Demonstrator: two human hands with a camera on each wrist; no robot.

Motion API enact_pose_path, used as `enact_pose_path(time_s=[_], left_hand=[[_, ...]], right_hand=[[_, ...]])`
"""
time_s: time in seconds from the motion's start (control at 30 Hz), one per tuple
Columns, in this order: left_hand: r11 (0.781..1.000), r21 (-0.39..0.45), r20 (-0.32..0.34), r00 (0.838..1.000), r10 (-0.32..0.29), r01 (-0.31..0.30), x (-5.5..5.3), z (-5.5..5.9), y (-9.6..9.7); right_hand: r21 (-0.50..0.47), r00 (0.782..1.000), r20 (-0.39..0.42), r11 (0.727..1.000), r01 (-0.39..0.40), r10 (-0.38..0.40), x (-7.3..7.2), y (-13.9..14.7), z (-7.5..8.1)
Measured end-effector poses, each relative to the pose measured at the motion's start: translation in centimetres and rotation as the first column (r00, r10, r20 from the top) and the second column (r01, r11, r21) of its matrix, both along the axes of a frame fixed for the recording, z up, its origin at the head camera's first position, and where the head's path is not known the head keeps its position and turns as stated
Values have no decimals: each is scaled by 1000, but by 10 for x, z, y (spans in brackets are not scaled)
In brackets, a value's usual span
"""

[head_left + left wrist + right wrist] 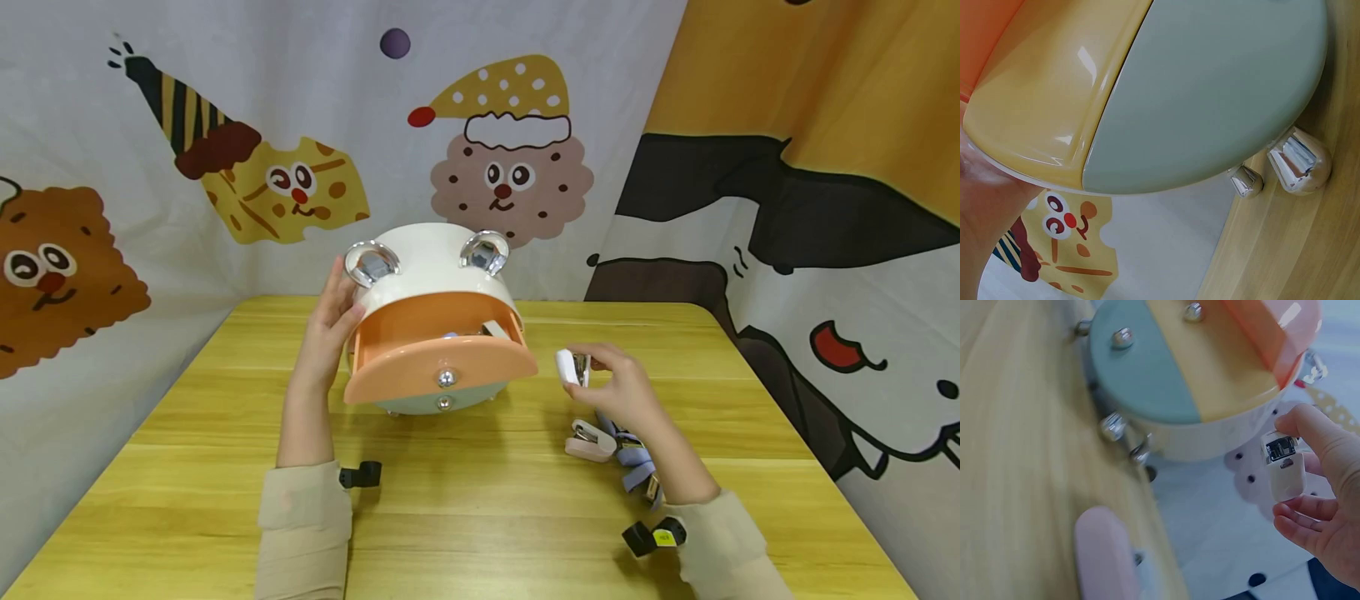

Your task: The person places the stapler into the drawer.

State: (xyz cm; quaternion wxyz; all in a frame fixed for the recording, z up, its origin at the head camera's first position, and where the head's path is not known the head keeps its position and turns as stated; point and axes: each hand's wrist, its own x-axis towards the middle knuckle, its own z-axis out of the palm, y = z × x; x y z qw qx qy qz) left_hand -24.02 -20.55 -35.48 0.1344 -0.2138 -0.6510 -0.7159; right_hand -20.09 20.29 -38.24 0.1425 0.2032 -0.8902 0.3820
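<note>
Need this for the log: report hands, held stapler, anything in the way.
Left hand against side of white cabinet. Right hand pinching white mini stapler, right of open orange drawer. Nothing seen between stapler and drawer.

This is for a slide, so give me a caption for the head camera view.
Left hand against a box with its orange drawer open, right hand pinching a white stapler.

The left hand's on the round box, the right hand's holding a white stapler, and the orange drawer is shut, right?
No: the head view shows the orange drawer pulled open. The left hand is on the round box, and the right hand holds a white stapler.
</note>
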Motion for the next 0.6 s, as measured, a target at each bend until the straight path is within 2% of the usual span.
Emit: enact_pose_path(time_s=[0.27, 0.6], left_hand=[[1000, -5, 9, 1000, 12, -12, 0, -1, 0], [1000, -2, 4, 1000, 13, -13, -1, -1, 0]], right_hand=[[-66, 999, -48, 998, -4, 1, 9, -9, 29], [-90, 992, -125, 996, 3, -14, 15, -24, 59]])
